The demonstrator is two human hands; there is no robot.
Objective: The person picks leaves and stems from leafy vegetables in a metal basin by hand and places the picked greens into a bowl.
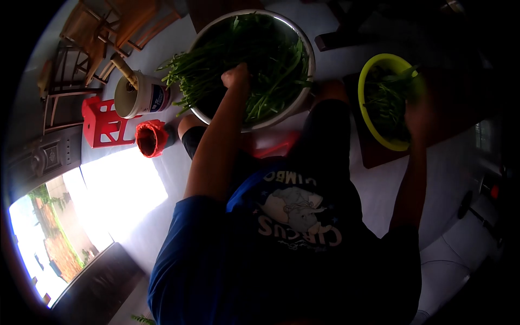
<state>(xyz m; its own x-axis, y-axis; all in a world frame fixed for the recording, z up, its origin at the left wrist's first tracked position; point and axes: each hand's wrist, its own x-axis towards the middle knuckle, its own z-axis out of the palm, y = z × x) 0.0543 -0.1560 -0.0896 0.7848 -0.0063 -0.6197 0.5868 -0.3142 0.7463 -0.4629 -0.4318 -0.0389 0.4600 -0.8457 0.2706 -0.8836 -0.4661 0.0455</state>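
Observation:
A large metal basin (310,54) in front of my knees is heaped with long-stemmed leafy greens (276,65). My left hand (236,78) is closed in a fist among these greens, its fingertips mostly turned out of sight. Over to the right is a yellow-green plastic basin (364,103) with shorter pieces of leafy greens (382,103) inside. Motion smears my right hand (420,116) at that basin's right rim, and its fingers cannot be made out.
A white bucket (142,97) with a stick-like handle, a red plastic stool (100,122) and a small bin with a red liner (151,138) stand to the left. Wooden chairs (127,21) are beyond. A dark red board (374,157) lies beneath the yellow-green basin.

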